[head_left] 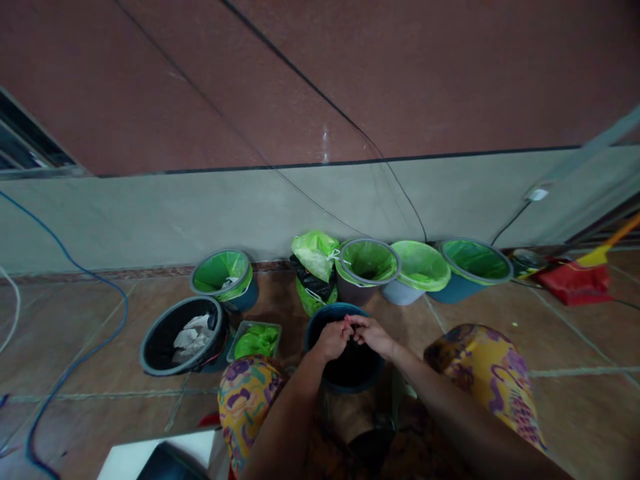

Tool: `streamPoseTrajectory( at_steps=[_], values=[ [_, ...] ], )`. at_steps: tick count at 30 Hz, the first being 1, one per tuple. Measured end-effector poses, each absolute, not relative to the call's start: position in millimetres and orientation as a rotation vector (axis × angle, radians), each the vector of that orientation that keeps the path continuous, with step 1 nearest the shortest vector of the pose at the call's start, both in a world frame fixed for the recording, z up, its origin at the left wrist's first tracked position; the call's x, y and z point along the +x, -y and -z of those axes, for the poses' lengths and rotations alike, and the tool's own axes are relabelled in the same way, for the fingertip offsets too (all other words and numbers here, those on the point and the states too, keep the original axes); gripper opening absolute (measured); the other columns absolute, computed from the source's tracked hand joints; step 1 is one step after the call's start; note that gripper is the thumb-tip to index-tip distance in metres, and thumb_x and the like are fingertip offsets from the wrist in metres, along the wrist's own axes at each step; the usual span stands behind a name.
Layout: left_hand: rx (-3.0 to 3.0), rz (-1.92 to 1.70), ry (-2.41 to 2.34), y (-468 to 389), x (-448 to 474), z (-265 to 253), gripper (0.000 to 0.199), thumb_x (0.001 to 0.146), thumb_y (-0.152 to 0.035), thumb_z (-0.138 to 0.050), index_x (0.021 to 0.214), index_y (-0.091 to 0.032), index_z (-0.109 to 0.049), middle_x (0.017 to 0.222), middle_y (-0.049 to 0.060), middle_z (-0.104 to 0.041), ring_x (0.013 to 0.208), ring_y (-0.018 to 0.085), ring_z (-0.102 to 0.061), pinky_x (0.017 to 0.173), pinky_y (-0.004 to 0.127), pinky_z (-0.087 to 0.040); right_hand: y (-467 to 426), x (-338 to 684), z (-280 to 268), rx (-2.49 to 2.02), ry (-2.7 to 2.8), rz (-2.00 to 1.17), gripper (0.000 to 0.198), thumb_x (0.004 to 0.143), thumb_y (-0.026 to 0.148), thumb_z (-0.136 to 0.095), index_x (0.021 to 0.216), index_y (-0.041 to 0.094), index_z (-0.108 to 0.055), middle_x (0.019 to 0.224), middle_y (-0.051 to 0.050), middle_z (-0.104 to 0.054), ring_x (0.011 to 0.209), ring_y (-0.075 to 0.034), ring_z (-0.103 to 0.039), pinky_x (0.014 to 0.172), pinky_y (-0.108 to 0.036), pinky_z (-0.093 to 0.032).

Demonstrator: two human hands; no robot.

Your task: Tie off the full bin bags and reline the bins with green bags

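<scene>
Both hands meet over a blue bin (311,332) that stands between my knees, its inside dark. My left hand (333,339) is closed, fingertips pinched together near the bin's middle. Against it, my right hand (371,334) has its thumb and fingers drawn together too. A small patch of red shows where the fingertips touch; whether it is an object or fingernails I cannot make out. Close by on the left, a clear tub (231,353) holds folded green plastic bags (257,340).
Bins with green liners (222,273) (371,261) (477,259) line the wall. Tied bags (316,257) stand among them. A black-lined bin (150,347) holds white waste. A red dustpan (576,283) lies right; a blue hose (120,313) crosses the floor left.
</scene>
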State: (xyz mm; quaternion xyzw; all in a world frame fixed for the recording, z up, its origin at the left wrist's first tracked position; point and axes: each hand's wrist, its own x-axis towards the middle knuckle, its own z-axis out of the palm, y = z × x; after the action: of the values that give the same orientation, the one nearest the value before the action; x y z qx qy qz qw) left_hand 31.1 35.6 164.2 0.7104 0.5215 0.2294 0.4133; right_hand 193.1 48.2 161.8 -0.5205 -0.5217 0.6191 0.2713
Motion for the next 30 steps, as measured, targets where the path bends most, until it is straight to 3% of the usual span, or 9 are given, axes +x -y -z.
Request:
streamPoseTrajectory(
  at_steps=[4, 7, 11, 15, 20, 24, 30],
  values=[
    [1.797, -0.644, -1.317, -37, 31, -162, 0.030, 0.093, -0.023, -0.038, 0.070, -0.019, -0.058, 0.077, 0.003, -0.067, 0.077, 0.015, -0.060, 0.078, 0.027, -0.047, -49, 196, -148, -1.365, 1.692, -1.587, 0.028, 0.071, 0.013, -0.048, 0.088, 0.018, -0.069, 0.079, 0.000, -0.069, 0.069, -0.012, -0.060, 0.064, -0.022, -0.045],
    [1.707, -0.675, -1.324, -38, 33, -158, 0.032, 0.096, -0.025, -0.036, 0.075, -0.019, -0.059, 0.071, 0.001, -0.065, 0.068, 0.013, -0.059, 0.074, 0.025, -0.048, -55, 200, -153, -1.347, 2.020, -1.270, 0.020, 0.079, 0.016, -0.050, 0.078, 0.018, -0.070, 0.080, -0.002, -0.071, 0.078, -0.015, -0.062, 0.077, -0.027, -0.047],
    [1.355, -0.639, -1.392, -41, 37, -151, 0.030, 0.098, -0.027, -0.037, 0.080, -0.018, -0.060, 0.063, -0.002, -0.062, 0.048, 0.008, -0.051, 0.055, 0.021, -0.043, -62, 204, -165, -1.528, 2.228, -0.871, 0.025, 0.087, 0.018, -0.050, 0.081, 0.019, -0.074, 0.089, -0.007, -0.075, 0.085, -0.019, -0.067, 0.080, -0.028, -0.046],
    [1.027, -0.620, -1.415, -42, 40, -150, 0.024, 0.092, -0.017, -0.044, 0.072, -0.016, -0.057, 0.059, -0.002, -0.062, 0.046, 0.007, -0.052, 0.051, 0.019, -0.041, -60, 205, -175, -1.700, 2.204, -0.733, 0.026, 0.089, 0.016, -0.049, 0.086, 0.020, -0.075, 0.093, -0.007, -0.077, 0.087, -0.019, -0.069, 0.079, -0.026, -0.045],
    [0.843, -0.766, -1.373, -40, 37, -153, 0.011, 0.081, -0.013, -0.057, 0.083, -0.013, -0.068, 0.063, -0.001, -0.065, 0.053, 0.007, -0.057, 0.055, 0.018, -0.042, -44, 207, -180, -1.662, 2.088, -0.906, 0.025, 0.088, 0.020, -0.052, 0.087, 0.020, -0.077, 0.091, -0.004, -0.077, 0.085, -0.018, -0.069, 0.079, -0.026, -0.046],
    [0.972, -0.747, -1.362, -39, 35, -151, 0.014, 0.071, -0.009, -0.063, 0.081, -0.013, -0.072, 0.060, -0.002, -0.063, 0.057, 0.008, -0.057, 0.059, 0.020, -0.045, -31, 210, -170, -1.688, 2.061, -1.113, 0.022, 0.082, 0.020, -0.057, 0.083, 0.020, -0.078, 0.084, -0.002, -0.077, 0.079, -0.017, -0.068, 0.073, -0.026, -0.046],
    [1.521, -0.574, -1.518, -37, 34, -156, 0.020, 0.069, -0.010, -0.060, 0.078, -0.019, -0.075, 0.083, 0.002, -0.076, 0.083, 0.017, -0.068, 0.083, 0.030, -0.053, -35, 208, -160, -1.765, 2.131, -1.127, 0.021, 0.080, 0.018, -0.058, 0.082, 0.020, -0.079, 0.084, -0.005, -0.076, 0.081, -0.020, -0.068, 0.074, -0.028, -0.047]
  ],
)
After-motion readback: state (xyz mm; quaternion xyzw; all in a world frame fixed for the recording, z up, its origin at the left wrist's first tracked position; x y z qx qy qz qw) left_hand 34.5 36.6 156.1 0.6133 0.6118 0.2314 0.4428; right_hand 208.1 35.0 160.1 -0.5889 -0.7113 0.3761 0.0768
